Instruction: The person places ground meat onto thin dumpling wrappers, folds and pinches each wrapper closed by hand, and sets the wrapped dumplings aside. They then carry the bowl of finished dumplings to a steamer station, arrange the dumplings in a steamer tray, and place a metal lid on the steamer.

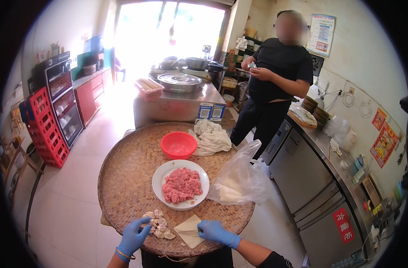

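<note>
My left hand (134,235), in a blue glove, is at the left side of a small pile of folded wontons (160,227). Its thumb and fingers are apart, with nothing clearly between them. My right hand (216,231), also gloved in blue, closes around what looks like a thin stick (191,230), mostly hidden by the fingers. The stick lies across a pale square dough wrapper (191,239) on the woven bamboo tray (127,174). Beyond both hands, a white plate (158,197) bears a mound of pink minced meat (182,186).
A red plastic bowl (178,144) and a crumpled white cloth (212,139) lie farther back on the tray. To the right, a clear plastic bag (240,181) holds more wrappers. A person (277,67) stands beside the steel counter (324,157). Red crates (48,127) are stacked left.
</note>
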### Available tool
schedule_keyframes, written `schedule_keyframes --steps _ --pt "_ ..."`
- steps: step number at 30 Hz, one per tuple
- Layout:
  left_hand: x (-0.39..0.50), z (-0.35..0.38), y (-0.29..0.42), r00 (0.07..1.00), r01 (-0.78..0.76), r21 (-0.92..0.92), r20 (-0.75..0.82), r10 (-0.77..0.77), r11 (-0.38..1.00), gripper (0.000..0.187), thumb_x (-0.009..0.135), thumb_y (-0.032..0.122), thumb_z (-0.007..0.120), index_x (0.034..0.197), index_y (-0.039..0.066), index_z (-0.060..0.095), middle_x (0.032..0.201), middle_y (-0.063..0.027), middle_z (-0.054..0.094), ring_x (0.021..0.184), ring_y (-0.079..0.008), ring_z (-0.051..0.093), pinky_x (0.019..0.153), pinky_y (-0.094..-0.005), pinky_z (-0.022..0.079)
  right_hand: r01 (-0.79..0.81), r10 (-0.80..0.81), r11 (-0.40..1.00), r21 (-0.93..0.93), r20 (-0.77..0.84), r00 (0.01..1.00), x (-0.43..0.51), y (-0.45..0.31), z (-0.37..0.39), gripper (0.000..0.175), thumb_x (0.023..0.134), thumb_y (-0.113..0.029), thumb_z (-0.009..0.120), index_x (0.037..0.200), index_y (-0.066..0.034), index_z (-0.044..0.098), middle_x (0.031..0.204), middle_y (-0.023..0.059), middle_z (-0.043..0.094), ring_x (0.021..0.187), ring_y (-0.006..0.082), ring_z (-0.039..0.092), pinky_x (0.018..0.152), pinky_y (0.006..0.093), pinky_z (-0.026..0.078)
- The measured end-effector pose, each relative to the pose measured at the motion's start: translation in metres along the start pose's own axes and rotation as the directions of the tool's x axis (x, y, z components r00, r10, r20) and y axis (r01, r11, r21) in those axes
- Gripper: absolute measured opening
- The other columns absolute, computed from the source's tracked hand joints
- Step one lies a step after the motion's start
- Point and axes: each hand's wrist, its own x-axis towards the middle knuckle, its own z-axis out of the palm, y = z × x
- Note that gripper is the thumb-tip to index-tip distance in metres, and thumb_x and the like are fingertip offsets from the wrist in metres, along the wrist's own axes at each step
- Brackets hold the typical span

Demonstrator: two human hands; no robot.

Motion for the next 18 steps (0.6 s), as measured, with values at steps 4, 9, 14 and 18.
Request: schedule_keyframes --steps 4,9,14,18 --pt "-0.010 0.022 0.012 0.894 0.300 -0.355 0.429 -0.131 0.885 0.036 0.098 0.023 0.042 0.120 -0.002 0.054 0.106 -0.0146 0.063 0.089 -0.0196 0.064 0.079 -0.0309 0.052 -0.060 0.002 0.817 0.574 0.100 0.995 0.006 0.010 -0.013 0.024 0.078 -0.031 0.062 0.081 -0.0075 0.061 0.072 0.0073 0.061 0.060 0.0211 0.057 0.058 0.0348 0.046" --pt "-0.005 0.089 0.009 0.944 0.154 -0.293 0.324 -0.053 0.944 0.049 0.095 0.029 0.048 0.132 -0.003 0.041 0.126 -0.0157 0.051 0.113 -0.0208 0.052 0.095 -0.0335 0.041 -0.313 0.017 0.186 0.931 0.316 0.949 0.013 -0.012 -0.025 0.023 0.085 -0.030 0.061 0.081 -0.0076 0.059 0.063 -0.0051 0.046 0.053 0.0045 0.039 0.049 0.0192 0.032" --pt "0.003 0.119 0.001 0.942 0.296 -0.854 0.335 0.018 0.427 0.053 0.094 0.034 0.049 0.133 0.002 0.034 0.119 -0.0090 0.050 0.112 -0.0221 0.051 0.099 -0.0356 0.038 -0.230 -0.015 0.135 0.964 0.234 0.972 0.019 -0.044 -0.028 0.020 0.091 -0.024 0.054 0.100 -0.0080 0.061 0.071 -0.0054 0.052 0.056 0.0024 0.038 0.050 0.0159 0.030" --pt "0.002 0.116 0.000 0.950 0.313 -0.911 0.298 -0.097 0.269 0.048 0.095 0.037 0.042 0.130 0.004 0.037 0.116 -0.0107 0.051 0.108 -0.0250 0.052 0.097 -0.0386 0.040 -0.125 0.003 0.227 0.966 0.127 0.992 0.014 -0.050 -0.034 0.028 0.093 -0.026 0.048 0.111 -0.0074 0.060 0.078 -0.0039 0.058 0.058 0.0035 0.041 0.054 0.0176 0.037"
